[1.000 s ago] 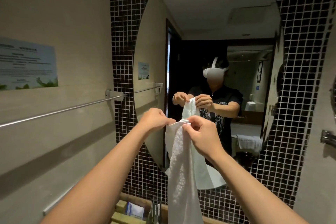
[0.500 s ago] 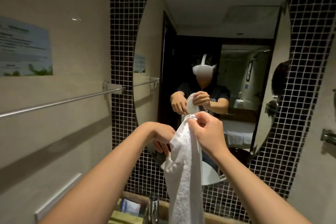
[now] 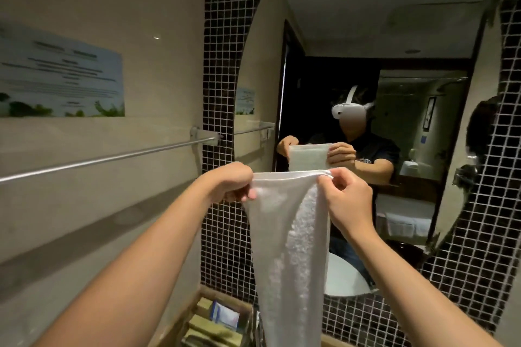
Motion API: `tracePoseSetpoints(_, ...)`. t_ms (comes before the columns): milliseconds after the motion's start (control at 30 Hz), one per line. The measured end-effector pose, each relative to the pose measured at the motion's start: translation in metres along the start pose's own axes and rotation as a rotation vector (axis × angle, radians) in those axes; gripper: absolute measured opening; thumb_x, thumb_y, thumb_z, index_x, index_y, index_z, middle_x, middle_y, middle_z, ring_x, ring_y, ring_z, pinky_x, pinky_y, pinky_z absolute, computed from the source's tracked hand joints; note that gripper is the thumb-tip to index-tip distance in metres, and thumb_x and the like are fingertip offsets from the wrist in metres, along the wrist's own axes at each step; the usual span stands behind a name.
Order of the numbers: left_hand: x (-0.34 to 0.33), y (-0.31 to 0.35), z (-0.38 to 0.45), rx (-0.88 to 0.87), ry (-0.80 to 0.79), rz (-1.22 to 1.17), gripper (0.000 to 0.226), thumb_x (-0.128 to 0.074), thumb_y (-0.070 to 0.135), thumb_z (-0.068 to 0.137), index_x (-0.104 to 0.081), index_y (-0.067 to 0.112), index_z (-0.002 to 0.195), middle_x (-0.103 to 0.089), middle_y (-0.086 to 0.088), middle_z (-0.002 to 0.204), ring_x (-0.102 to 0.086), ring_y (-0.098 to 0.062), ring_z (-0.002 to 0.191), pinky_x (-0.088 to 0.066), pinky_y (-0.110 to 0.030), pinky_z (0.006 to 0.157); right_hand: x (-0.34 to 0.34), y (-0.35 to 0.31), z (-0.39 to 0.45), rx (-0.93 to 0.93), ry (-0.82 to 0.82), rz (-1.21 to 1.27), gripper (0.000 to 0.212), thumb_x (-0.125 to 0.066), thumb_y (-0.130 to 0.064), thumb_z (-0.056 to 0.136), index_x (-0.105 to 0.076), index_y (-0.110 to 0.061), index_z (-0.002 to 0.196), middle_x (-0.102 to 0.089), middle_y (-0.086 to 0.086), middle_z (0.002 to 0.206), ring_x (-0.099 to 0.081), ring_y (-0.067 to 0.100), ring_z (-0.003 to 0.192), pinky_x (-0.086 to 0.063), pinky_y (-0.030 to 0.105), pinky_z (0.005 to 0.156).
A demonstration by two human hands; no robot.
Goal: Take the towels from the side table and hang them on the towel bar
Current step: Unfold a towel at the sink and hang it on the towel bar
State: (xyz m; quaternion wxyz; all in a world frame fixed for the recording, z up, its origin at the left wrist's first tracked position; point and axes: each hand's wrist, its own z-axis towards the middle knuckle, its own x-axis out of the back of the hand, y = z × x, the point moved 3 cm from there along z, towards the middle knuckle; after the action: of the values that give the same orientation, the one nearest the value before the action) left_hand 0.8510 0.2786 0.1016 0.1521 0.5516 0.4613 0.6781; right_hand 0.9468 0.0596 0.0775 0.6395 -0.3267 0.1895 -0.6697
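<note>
A white towel [image 3: 287,248] hangs down in front of me, its top hem stretched level between both hands. My left hand [image 3: 229,182] pinches the left corner and my right hand [image 3: 348,200] pinches the right corner. The chrome towel bar [image 3: 107,159] runs along the beige wall to my left, bare, at about the height of my hands. The towel's lower end drops out of view.
An oval mirror [image 3: 366,36] on a dark mosaic wall [image 3: 220,65] faces me and reflects a person holding the towel. A notice [image 3: 60,76] is fixed above the bar. A wooden tray of toiletries [image 3: 217,318] sits below on the counter.
My hands have moved apart and spread the bunched towel's top edge out flat. The view has shifted closer to the wall and bar.
</note>
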Motion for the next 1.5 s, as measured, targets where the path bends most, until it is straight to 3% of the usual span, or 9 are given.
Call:
tracePoseSetpoints(133, 0.014, 0.009, -0.024, 0.012, 0.166, -0.520, 0.029, -0.032, 0.003, 0.096, -0.059, 0.004, 0.088, -0.063, -0.002, 0.054, -0.051, -0.008, 0.040, -0.034, -0.017, 0.033, -0.011, -0.013, 0.015, 0.003, 0.073, 0.069, 0.009, -0.066, -0.033, 0.091, -0.067, -0.028, 0.083, -0.064, -0.002, 0.089, -0.062, 0.016, 0.083, -0.058, 0.048, 0.081)
tracePoseSetpoints(300, 0.032, 0.035, -0.066, -0.091, 0.344, -0.730, 0.027, -0.036, 0.000, 0.095, -0.063, -0.005, 0.099, -0.075, -0.013, 0.069, -0.073, -0.021, 0.055, -0.057, -0.024, 0.045, -0.026, -0.047, 0.030, 0.013, 0.103, 0.254, 0.007, -0.066, -0.027, 0.092, -0.066, -0.027, 0.084, -0.064, -0.005, 0.070, -0.060, 0.014, 0.067, -0.054, 0.038, 0.069)
tracePoseSetpoints(600, 0.086, 0.036, -0.140, -0.256, 0.852, -0.551, 0.033, -0.044, -0.004, 0.090, -0.073, 0.007, 0.102, -0.076, -0.017, 0.092, -0.072, -0.024, 0.079, -0.060, -0.030, 0.070, -0.092, -0.112, 0.031, -0.009, 0.011, 0.645, 0.006, -0.063, -0.032, 0.088, -0.067, -0.028, 0.088, -0.073, -0.008, 0.080, -0.072, 0.018, 0.080, -0.059, 0.049, 0.082)
tracePoseSetpoints(767, 0.138, 0.027, -0.175, -0.261, 1.075, -0.292, 0.020, -0.063, 0.016, 0.078, -0.076, 0.022, 0.091, -0.079, -0.004, 0.097, -0.075, -0.020, 0.092, -0.060, -0.039, 0.089, -0.136, -0.169, 0.030, 0.051, -0.051, 0.700, 0.006, -0.064, -0.023, 0.091, -0.068, -0.021, 0.096, -0.063, -0.012, 0.085, -0.060, 0.010, 0.083, -0.041, 0.019, 0.075)
tracePoseSetpoints(900, 0.179, 0.010, -0.196, -0.179, 1.199, 0.038, 0.028, -0.054, 0.015, 0.085, -0.077, 0.028, 0.095, -0.077, 0.003, 0.107, -0.070, -0.018, 0.104, -0.054, -0.040, 0.099, -0.185, -0.206, 0.024, 0.041, -0.150, 0.765, 0.012, -0.064, -0.021, 0.092, -0.069, -0.017, 0.102, -0.064, -0.009, 0.087, -0.058, 0.012, 0.084, -0.036, 0.018, 0.073)
tracePoseSetpoints(1133, 0.197, -0.044, -0.216, 0.066, 0.960, 0.327, 0.055, -0.053, 0.018, 0.095, -0.046, 0.028, 0.148, -0.060, -0.001, 0.142, -0.059, -0.018, 0.125, -0.045, -0.040, 0.111, -0.270, -0.237, -0.018, 0.176, -0.509, 0.555, 0.019, -0.056, -0.020, 0.091, -0.061, -0.025, 0.108, -0.075, 0.006, 0.104, -0.067, 0.033, 0.097, -0.050, 0.037, 0.078)
tracePoseSetpoints(1333, 0.177, -0.048, -0.210, 0.329, 0.643, 0.569, 0.095, -0.064, 0.028, 0.090, -0.001, 0.041, 0.159, -0.068, -0.007, 0.117, -0.067, -0.022, 0.094, -0.054, -0.032, 0.078, -0.289, -0.229, -0.032, 0.262, -0.645, 0.327, 0.045, -0.058, -0.027, 0.087, -0.053, -0.029, 0.131, -0.072, 0.011, 0.115, -0.065, 0.036, 0.103, -0.051, 0.041, 0.085)
tracePoseSetpoints(1433, 0.172, -0.054, -0.209, 0.441, 0.516, 0.620, 0.076, -0.054, 0.029, 0.100, -0.008, 0.031, 0.161, -0.043, -0.008, 0.156, -0.052, -0.024, 0.132, -0.042, -0.031, 0.105, -0.291, -0.233, -0.031, 0.324, -0.733, 0.244, 0.062, -0.062, -0.033, 0.086, -0.042, -0.023, 0.144, -0.069, 0.010, 0.120, -0.065, 0.034, 0.105, -0.051, 0.041, 0.086)
tracePoseSetpoints(1500, 0.174, -0.053, -0.209, 0.416, 0.562, 0.603, 0.069, -0.059, 0.031, 0.098, -0.025, 0.027, 0.158, -0.049, -0.007, 0.150, -0.055, -0.023, 0.127, -0.044, -0.030, 0.099, -0.289, -0.233, -0.029, 0.345, -0.709, 0.202, 0.060, -0.065, -0.036, 0.084, -0.043, -0.022, 0.139, -0.070, 0.008, 0.114, -0.066, 0.033, 0.103, -0.053, 0.043, 0.086)
